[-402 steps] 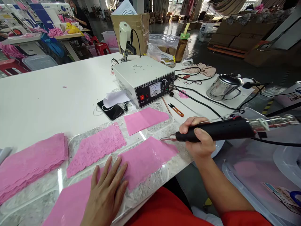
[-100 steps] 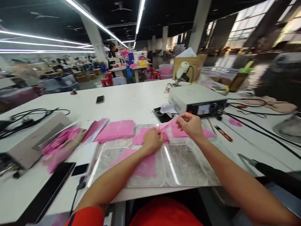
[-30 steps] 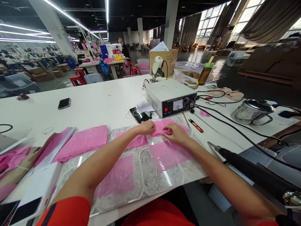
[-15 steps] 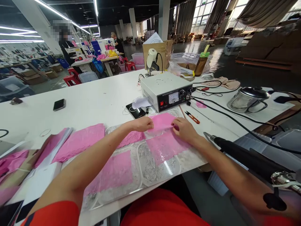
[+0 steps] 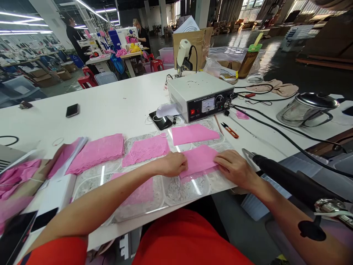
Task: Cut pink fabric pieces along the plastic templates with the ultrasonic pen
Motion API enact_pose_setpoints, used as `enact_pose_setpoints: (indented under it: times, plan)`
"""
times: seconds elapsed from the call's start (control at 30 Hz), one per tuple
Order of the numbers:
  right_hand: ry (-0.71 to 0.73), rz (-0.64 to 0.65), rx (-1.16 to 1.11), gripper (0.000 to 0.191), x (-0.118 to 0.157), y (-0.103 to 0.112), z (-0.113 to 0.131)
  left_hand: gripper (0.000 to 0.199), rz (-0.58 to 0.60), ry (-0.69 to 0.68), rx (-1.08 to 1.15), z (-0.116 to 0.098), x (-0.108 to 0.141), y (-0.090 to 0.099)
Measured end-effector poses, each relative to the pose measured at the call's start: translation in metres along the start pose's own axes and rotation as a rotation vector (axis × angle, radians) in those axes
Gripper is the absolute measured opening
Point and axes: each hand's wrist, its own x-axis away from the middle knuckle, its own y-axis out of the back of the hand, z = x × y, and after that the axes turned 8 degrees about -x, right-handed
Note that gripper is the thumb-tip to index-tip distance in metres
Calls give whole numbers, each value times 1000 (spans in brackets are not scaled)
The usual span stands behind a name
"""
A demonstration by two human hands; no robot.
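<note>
A pink fabric piece (image 5: pixel 200 158) lies between my hands, over a lacy pink piece (image 5: pixel 193 177) on the clear plastic sheet (image 5: pixel 173 195). My left hand (image 5: pixel 173 164) is closed, with its fingertips pinching the fabric's left edge. At the right edge, my right hand (image 5: pixel 234 165) grips the same piece with its fingers pressed together. Just behind lies another flat pink fabric piece (image 5: pixel 194 134). Pink lace pieces (image 5: pixel 147 149) rest to the left, and a taller lace stack (image 5: pixel 96 152) sits beyond them. My left forearm partly covers one more pink piece (image 5: pixel 140 193).
A grey control box (image 5: pixel 201 94) stands behind the fabric, beside thread snips (image 5: pixel 230 130) and a phone (image 5: pixel 160 120). A black handheld tool (image 5: pixel 286 180) and its cable cross the right side. A glass teapot (image 5: pixel 307 108) stands far right. Co-workers are in the background.
Both hands have brought the pink piece down and nearer to me, onto the lacy piece. Another pink piece behind now shows uncovered. The camera view has shifted slightly.
</note>
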Motion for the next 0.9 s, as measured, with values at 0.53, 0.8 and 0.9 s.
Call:
enact_pose_setpoints:
  times: [0.53, 0.8, 0.9]
  plan:
    - [-305, -51, -144, 22, 22, 12, 1, 18, -58, 50, -76, -9, 6, -6]
    - [-353, -59, -219, 10, 24, 17, -2, 16, -97, 54, -42, -9, 16, -11]
    - [-352, -34, -221, 10, 24, 18, -3, 9, -121, 57, -46, -9, 17, -15]
